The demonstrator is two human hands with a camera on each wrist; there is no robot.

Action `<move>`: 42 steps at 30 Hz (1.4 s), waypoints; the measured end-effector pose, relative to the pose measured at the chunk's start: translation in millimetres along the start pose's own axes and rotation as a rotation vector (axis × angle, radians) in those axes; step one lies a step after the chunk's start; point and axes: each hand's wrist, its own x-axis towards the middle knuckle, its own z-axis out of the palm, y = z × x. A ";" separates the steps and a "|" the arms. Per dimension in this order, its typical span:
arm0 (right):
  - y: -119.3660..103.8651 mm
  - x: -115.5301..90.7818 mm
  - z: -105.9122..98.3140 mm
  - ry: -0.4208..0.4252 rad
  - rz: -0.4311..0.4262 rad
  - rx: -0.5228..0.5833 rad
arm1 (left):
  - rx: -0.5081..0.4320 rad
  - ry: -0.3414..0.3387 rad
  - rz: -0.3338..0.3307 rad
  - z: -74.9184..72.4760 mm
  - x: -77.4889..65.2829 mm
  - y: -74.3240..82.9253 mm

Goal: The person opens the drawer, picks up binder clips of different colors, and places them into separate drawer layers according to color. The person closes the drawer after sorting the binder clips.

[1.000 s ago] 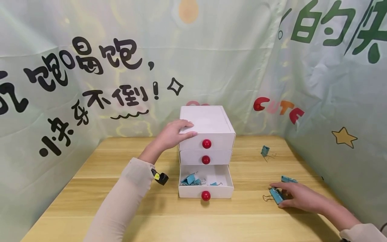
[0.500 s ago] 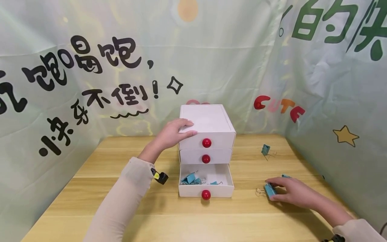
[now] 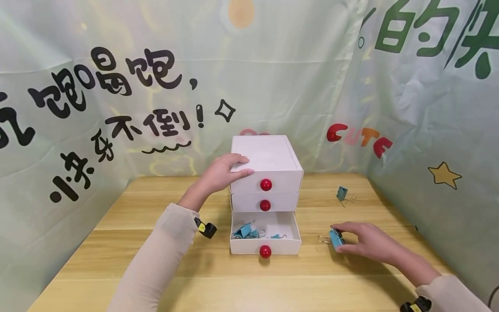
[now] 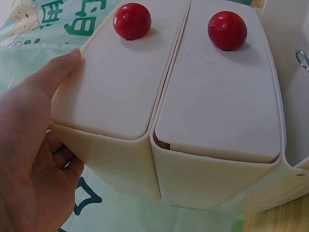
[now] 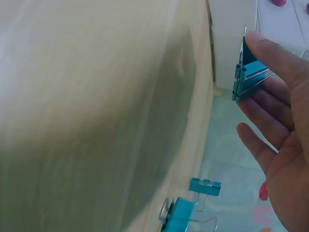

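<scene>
A white mini drawer unit [image 3: 269, 154] with red knobs stands on the table, its bottom drawer [image 3: 241, 247] pulled out. Several blue binder clips [image 3: 244, 231] lie in that drawer. My left hand [image 3: 223, 174] grips the unit's upper left corner, thumb along the front edge in the left wrist view. To the right of the drawer, my right hand [image 3: 368, 243] pinches another blue binder clip [image 3: 336, 238] between thumb and fingers, its wire handle pointing left. The right wrist view shows this clip [image 5: 251, 72] held above the wooden surface.
A loose blue binder clip [image 3: 341, 193] lies at the back right of the wooden table [image 3: 187, 277]. In the right wrist view another clip [image 5: 178, 215] lies near it; my hand hides that one in the head view. Printed cloth [image 3: 273, 95] hangs around the table.
My right hand has carried the pinched binder clip left, away from the loose clip beside it and closer to the drawer. The left hand stays on the unit.
</scene>
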 end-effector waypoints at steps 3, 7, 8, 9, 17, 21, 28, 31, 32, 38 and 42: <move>-4.3 4.1 0.4 0.022 -0.027 -0.025 | -0.003 0.001 0.002 -0.2 -0.4 0.3; -10.1 9.1 2.0 0.082 -0.081 -0.059 | 0.001 0.002 0.001 0.2 -0.2 -0.1; -11.4 10.3 2.6 0.098 -0.093 -0.067 | 0.002 0.002 0.000 0.3 -0.1 -0.2; -12.7 11.5 3.1 0.114 -0.104 -0.076 | 0.004 0.001 -0.002 0.3 -0.2 -0.2; -20.3 21.2 8.5 0.234 -0.211 -0.145 | 0.010 -0.005 -0.009 0.7 -1.0 -0.1; -25.4 25.7 11.0 0.265 -0.236 -0.152 | 0.012 -0.006 -0.011 0.8 -1.7 0.5; -34.4 35.2 15.1 0.264 -0.261 -0.129 | 0.016 -0.007 -0.014 1.2 -1.8 0.6; -39.3 40.6 16.5 0.268 -0.281 -0.131 | 0.016 -0.004 -0.013 1.2 -1.9 0.8; -41.1 42.5 16.9 0.269 -0.288 -0.131 | 0.017 -0.002 -0.012 1.3 -1.9 1.0; -51.1 55.6 19.7 0.265 -0.312 -0.117 | 0.011 0.001 -0.013 1.9 -3.1 1.0; -57.9 64.4 22.1 0.237 -0.299 -0.099 | 0.007 0.003 -0.011 2.5 -3.3 -0.1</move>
